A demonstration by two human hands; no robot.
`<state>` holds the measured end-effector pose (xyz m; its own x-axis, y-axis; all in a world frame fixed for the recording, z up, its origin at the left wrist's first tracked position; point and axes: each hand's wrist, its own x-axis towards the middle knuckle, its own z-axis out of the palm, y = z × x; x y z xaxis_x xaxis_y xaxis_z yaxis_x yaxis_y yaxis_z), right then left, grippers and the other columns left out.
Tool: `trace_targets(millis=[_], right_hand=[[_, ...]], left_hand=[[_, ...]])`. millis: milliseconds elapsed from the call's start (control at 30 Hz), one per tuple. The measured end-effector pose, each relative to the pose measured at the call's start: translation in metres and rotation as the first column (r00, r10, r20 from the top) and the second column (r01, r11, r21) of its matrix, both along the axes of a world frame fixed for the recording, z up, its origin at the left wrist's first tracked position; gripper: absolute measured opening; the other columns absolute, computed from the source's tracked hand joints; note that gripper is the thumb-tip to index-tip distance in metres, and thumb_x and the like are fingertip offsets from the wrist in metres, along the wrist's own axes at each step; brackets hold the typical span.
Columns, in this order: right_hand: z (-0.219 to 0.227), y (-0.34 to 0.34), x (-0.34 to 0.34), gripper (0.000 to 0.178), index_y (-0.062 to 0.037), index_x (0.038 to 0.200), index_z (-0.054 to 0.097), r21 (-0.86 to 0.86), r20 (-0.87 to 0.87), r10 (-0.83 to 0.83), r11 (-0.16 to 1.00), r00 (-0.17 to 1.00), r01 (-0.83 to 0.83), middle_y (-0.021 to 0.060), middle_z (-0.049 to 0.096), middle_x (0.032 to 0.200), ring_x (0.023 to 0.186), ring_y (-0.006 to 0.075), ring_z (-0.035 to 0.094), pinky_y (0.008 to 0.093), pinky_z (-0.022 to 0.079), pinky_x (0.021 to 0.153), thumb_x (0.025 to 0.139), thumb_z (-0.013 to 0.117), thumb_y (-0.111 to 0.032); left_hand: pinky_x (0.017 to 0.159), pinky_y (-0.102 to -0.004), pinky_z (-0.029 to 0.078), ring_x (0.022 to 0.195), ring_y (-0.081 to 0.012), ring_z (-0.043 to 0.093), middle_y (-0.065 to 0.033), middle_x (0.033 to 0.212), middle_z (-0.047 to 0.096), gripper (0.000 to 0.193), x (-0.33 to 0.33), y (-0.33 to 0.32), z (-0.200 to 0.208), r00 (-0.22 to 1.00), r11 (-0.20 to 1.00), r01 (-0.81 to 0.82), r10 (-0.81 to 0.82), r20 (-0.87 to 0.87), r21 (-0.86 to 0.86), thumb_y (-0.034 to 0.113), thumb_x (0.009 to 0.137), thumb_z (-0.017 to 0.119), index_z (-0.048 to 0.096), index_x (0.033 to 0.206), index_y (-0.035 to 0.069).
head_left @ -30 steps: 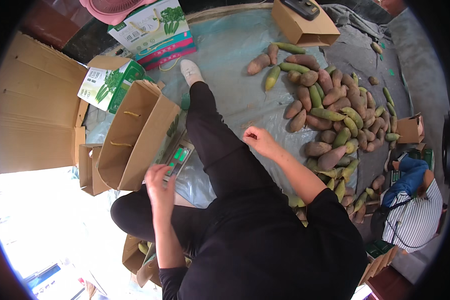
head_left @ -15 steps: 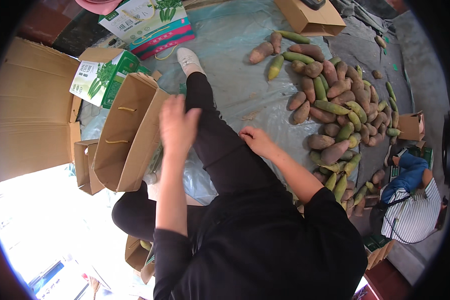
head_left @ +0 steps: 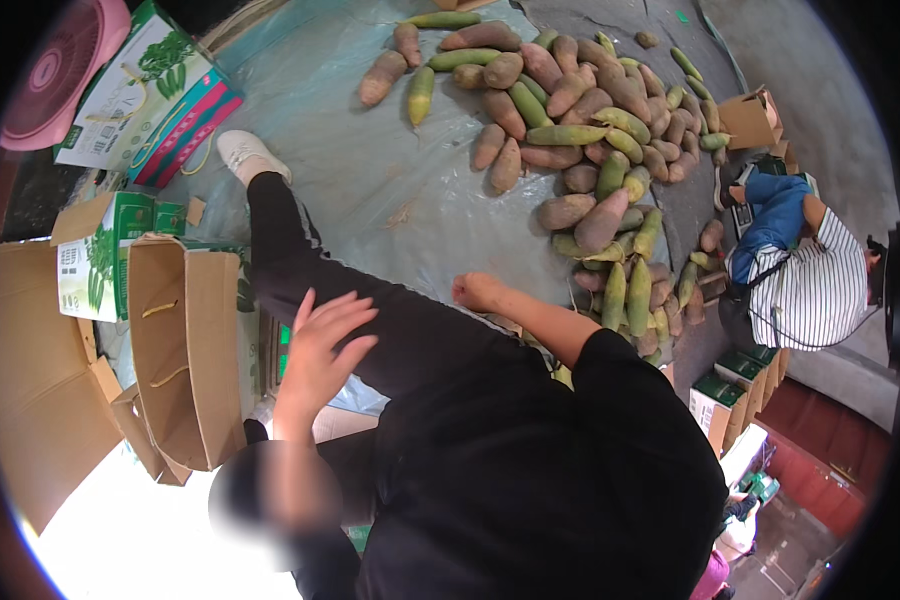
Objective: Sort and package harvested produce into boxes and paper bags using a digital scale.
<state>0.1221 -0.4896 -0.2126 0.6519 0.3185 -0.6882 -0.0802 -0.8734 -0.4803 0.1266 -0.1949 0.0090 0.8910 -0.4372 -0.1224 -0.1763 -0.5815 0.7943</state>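
Note:
My left hand (head_left: pixel 325 345) is raised over my thigh, its fingers spread and nothing in them. Just left of it stands a tall open cardboard box (head_left: pixel 215 360) with two yellow rope handles on its side. My right hand (head_left: pixel 480 292) hovers over or rests by my other leg, fingers curled in; whatever they may hold is hidden. Beyond it a large heap of root vegetables lies on the floor, reddish-brown ones (head_left: pixel 602 220) mixed with green, radish-like ones (head_left: pixel 638 298). A few lie apart at the heap's far left edge.
Translucent plastic sheeting (head_left: pixel 370 165) covers the floor. Printed green-and-white boxes (head_left: pixel 95 265), a magenta-and-teal carton (head_left: pixel 185 130) and a pink basket (head_left: pixel 55 75) stand at left. At right, a person in a striped top (head_left: pixel 810 285) sits near several boxes (head_left: pixel 735 385).
My view has swung to the right, so the scene has shifted left. My left hand has drawn back from the cardboard box's edge, and its fingers have spread. The right hand stays curled.

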Motion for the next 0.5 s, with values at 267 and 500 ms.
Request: trace_targets(millis=[267,500], right_hand=[[-0.058,-0.117,0.004,0.016,-0.0077,0.078,0.067,-0.218,0.303,-0.294,0.905,0.907,0.366,0.0173,0.066,0.082,0.08,0.0344,0.064,0.0414,0.051,0.072,0.076,0.059,-0.021],[0.022,-0.198,0.029,0.018,-0.0097,0.096,0.062,-0.487,0.318,-0.213,0.799,0.924,0.352,0.014,0.062,0.108,0.103,0.0317,0.058,0.0404,0.048,0.086,0.081,0.055,-0.017]], left_hand=[[0.098,-0.0435,0.037,0.117,-0.0306,0.047,-0.0132,0.125,0.053,0.042,-0.093,0.141,0.007,0.523,0.338,-0.85,0.628,0.576,0.403,0.016,0.086,0.061,0.052,0.127,0.009],[0.096,-0.0458,0.036,0.115,-0.0318,0.048,-0.013,0.122,0.054,0.053,-0.137,0.168,-0.043,0.522,0.21,-0.796,0.712,0.47,0.567,0.023,0.082,0.064,0.048,0.131,0.014]])
